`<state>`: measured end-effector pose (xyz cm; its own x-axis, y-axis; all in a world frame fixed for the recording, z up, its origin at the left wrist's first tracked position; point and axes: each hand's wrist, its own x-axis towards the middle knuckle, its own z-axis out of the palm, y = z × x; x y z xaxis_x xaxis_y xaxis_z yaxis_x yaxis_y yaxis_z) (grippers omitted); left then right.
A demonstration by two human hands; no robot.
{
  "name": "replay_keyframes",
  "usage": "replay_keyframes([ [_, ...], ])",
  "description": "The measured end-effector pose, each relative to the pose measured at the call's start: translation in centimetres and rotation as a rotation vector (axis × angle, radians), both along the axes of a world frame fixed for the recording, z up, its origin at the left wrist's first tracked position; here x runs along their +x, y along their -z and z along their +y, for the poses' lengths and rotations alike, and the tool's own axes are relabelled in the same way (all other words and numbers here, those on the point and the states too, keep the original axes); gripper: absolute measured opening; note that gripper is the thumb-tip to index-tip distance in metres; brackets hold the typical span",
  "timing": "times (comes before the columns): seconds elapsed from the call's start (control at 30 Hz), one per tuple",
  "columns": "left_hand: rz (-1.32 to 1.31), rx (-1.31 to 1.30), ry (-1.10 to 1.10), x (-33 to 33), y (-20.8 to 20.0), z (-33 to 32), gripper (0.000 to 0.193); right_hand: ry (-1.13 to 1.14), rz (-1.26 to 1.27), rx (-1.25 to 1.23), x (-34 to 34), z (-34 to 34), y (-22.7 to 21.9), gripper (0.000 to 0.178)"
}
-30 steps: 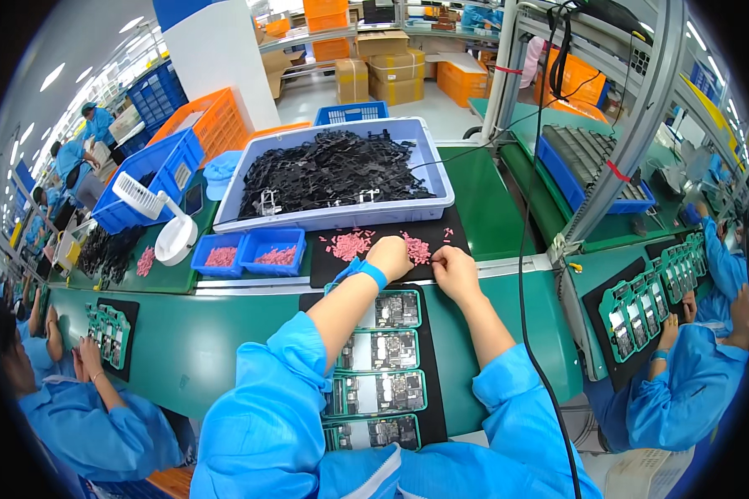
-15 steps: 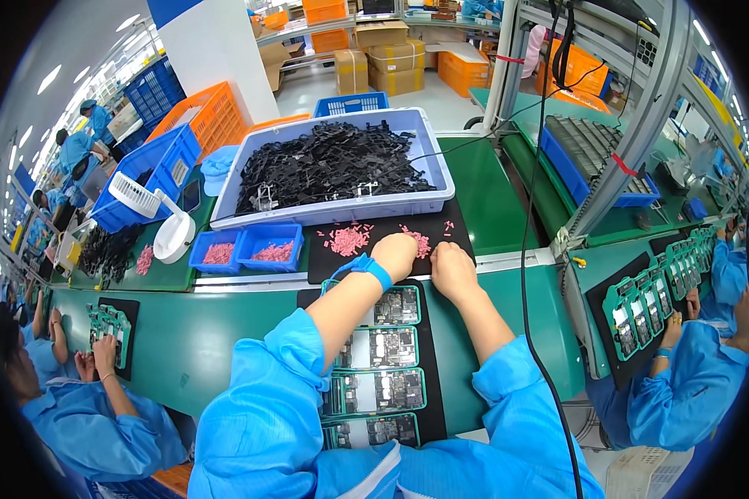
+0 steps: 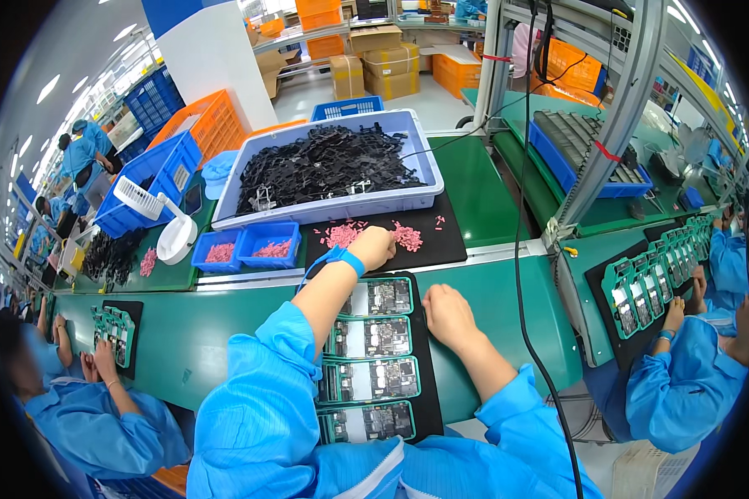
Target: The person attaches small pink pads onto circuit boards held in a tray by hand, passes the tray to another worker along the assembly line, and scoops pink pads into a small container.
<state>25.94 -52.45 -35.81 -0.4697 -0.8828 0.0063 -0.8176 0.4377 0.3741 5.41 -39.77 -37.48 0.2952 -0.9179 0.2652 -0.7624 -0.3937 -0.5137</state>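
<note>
My left hand, with a blue strap at the wrist, is over the black mat between two loose piles of small pink pieces. Its fingers are pinched together, and what they hold is hidden. Beside the right edge of a second black mat, my right hand rests with fingers curled inward. Whatever it may hold is out of sight. Several phone circuit boards in green frames lie in a column on that nearer mat, between my forearms.
Behind the pink piles stands a large pale bin of black parts. Two small blue trays of pink pieces sit left of it, near a white fan. A black cable hangs at the right. People work on both sides.
My right hand has drawn back from the pink pieces toward me, to the nearer mat's edge. My left hand has shifted slightly left and remains by the pink piles.
</note>
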Motion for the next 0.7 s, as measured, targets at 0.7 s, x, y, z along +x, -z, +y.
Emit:
replay_keyframes([
  [0.7,0.079,0.025,0.198,-0.3,-6.4,10.9,0.009,-0.100,-0.007,-0.045,-0.4,-0.3,0.4,0.007],
])
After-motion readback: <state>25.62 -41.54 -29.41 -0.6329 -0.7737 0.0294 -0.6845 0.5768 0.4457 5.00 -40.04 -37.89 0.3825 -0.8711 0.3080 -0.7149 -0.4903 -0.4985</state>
